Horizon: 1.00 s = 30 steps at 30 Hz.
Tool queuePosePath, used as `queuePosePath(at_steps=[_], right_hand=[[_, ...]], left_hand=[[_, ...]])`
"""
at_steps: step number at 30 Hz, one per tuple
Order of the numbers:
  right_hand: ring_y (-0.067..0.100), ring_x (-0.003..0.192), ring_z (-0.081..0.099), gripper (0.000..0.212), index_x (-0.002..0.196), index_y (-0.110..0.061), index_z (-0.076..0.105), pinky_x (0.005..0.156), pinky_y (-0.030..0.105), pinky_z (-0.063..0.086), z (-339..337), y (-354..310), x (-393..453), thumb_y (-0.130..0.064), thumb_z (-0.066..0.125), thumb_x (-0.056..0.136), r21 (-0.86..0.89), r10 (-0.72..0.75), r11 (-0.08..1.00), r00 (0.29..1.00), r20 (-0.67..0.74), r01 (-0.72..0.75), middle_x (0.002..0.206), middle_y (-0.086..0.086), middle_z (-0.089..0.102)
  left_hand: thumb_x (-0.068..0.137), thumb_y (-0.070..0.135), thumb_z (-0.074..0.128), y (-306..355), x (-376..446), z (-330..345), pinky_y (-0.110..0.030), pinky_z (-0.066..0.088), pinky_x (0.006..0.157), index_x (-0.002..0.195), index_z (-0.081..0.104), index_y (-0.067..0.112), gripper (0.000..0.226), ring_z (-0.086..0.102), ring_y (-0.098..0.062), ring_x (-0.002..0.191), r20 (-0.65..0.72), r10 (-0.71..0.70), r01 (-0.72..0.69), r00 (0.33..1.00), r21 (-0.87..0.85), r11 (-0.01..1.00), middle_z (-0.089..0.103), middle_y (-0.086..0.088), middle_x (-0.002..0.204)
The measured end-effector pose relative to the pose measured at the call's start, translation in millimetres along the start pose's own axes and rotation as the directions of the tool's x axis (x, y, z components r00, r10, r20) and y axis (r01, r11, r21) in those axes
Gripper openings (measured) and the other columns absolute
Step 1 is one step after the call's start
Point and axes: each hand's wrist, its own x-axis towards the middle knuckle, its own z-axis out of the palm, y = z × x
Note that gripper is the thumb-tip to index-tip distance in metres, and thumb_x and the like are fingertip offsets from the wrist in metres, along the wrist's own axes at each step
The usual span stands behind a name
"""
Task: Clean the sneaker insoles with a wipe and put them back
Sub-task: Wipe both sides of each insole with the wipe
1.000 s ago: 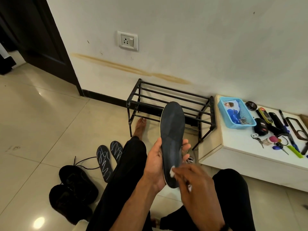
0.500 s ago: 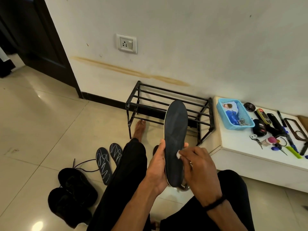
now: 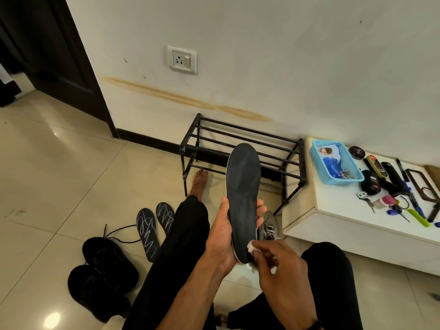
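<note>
Dark flat foam insole (image 3: 242, 201) upright at centre frame, gripped around its lower half by left hand (image 3: 222, 236), thumb on near edge, fingertips curled round far edge. Small white wipe (image 3: 251, 247) pinched in right hand (image 3: 281, 270), pressed against heel end of insole.

Glossy cream tiled floor (image 3: 59, 167) across left side, dark doorway (image 3: 42, 44) at far left, white wall (image 3: 262, 55) behind with one white socket plate (image 3: 182, 59) and long brownish smear (image 3: 185, 98).

Left to right on floor: two black lace-up shoes (image 3: 104, 272) lying together; two dark insoles with pale scribble pattern (image 3: 156, 225) side by side just beside left leg in black trousers (image 3: 181, 246); one bare foot (image 3: 199, 184) at leg of black metal two-tier shoe rack (image 3: 240, 148) against wall; one grey sneaker (image 3: 267, 226) partly hidden behind held insole.

At right, low white table (image 3: 345, 222) carrying one blue plastic mesh basket (image 3: 335, 165) with packets inside, one round black tin (image 3: 356, 152), scatter of small dark items, keys and pens too small to count.
</note>
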Motion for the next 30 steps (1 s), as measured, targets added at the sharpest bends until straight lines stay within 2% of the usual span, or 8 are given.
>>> queuePosePath(at_steps=[4,7,10,13,17,23,27,30], right_hand=[[0.009,0.078,0.07,0.022,0.086,-0.029,0.082,0.072,0.026,0.058,-22.2,-6.8,-10.1,-0.008,0.081,0.082,0.406,0.236,0.843,0.921,0.309,-0.352,0.087,-0.006,0.077],[0.025,0.078,0.068,0.027,0.092,-0.007,0.081,0.066,0.03,0.059,-39.1,-9.7,1.0,-0.004,0.088,0.066,0.703,0.307,0.374,0.796,0.521,-0.605,0.098,0.022,0.075],[0.029,0.081,0.073,0.032,0.104,0.003,0.074,0.07,0.033,0.063,-48.0,-7.8,14.1,-0.001,0.077,0.072,0.791,0.351,0.034,0.748,0.563,-0.611,0.106,0.025,0.073],[0.03,0.088,0.074,0.032,0.114,0.002,0.069,0.08,0.037,0.062,-51.7,-3.4,26.5,-0.002,0.065,0.082,0.821,0.347,-0.071,0.758,0.553,-0.567,0.112,0.024,0.072],[0.032,0.1,0.072,0.038,0.124,-0.001,0.065,0.086,0.038,0.06,-51.6,4.9,37.1,-0.005,0.066,0.087,0.83,0.362,-0.085,0.759,0.542,-0.552,0.119,0.023,0.069],[0.032,0.108,0.07,0.034,0.124,-0.003,0.066,0.093,0.039,0.056,-50.8,5.5,43.6,-0.005,0.065,0.089,0.849,0.335,0.011,0.802,0.495,-0.528,0.12,0.019,0.07],[0.03,0.105,0.072,0.031,0.114,-0.005,0.071,0.093,0.041,0.058,-48.2,3.9,42.1,-0.004,0.074,0.083,0.816,0.359,0.367,0.878,0.317,-0.446,0.112,0.015,0.074],[0.017,0.097,0.074,0.024,0.105,-0.013,0.076,0.085,0.029,0.059,-46.7,0.2,39.0,-0.009,0.078,0.081,0.674,0.292,0.671,0.945,0.144,-0.31,0.1,0.001,0.078]], left_hand=[[0.102,0.063,0.04,3.2,-4.0,1.4,-0.04,0.046,0.113,0.134,0.065,-0.001,0.076,0.064,-0.029,0.118,-0.016,0.023,-0.022,1.0,0.041,0.999,0.063,-0.021,0.135],[0.097,0.068,0.042,7.3,-0.3,5.4,-0.035,0.055,0.095,0.129,0.068,-0.002,0.08,0.067,-0.023,0.096,-0.013,0.075,-0.072,0.997,0.145,0.987,0.069,-0.018,0.113],[0.081,0.08,0.058,5.8,-2.9,16.6,-0.036,0.053,0.081,0.109,0.07,0.003,0.084,0.062,-0.02,0.076,0.038,0.119,-0.125,0.992,0.294,0.947,0.066,-0.013,0.089],[0.082,0.069,0.072,0.0,-10.9,18.1,-0.039,0.053,0.084,0.106,0.07,0.002,0.071,0.062,-0.026,0.08,0.067,0.222,-0.226,0.973,0.487,0.844,0.065,-0.016,0.088],[0.077,0.041,0.088,-0.9,-25.1,23.0,-0.035,0.058,0.083,0.107,0.068,0.005,0.051,0.068,-0.027,0.087,0.093,0.235,-0.251,0.967,0.484,0.838,0.07,-0.015,0.092],[0.074,0.023,0.081,-2.0,-30.8,28.2,-0.027,0.06,0.079,0.109,0.067,0.022,0.038,0.076,-0.013,0.091,0.1,0.221,-0.24,0.97,0.532,0.812,0.079,0.003,0.093],[0.071,0.027,0.083,-0.6,-31.8,28.8,-0.027,0.061,0.078,0.106,0.067,0.022,0.039,0.075,-0.012,0.089,0.079,0.26,-0.261,0.962,0.534,0.804,0.078,0.0,0.094],[0.069,0.031,0.085,-1.5,-30.1,28.8,-0.033,0.062,0.082,0.11,0.068,0.016,0.046,0.075,-0.017,0.09,0.066,0.27,-0.262,0.961,0.537,0.802,0.078,-0.005,0.095]])
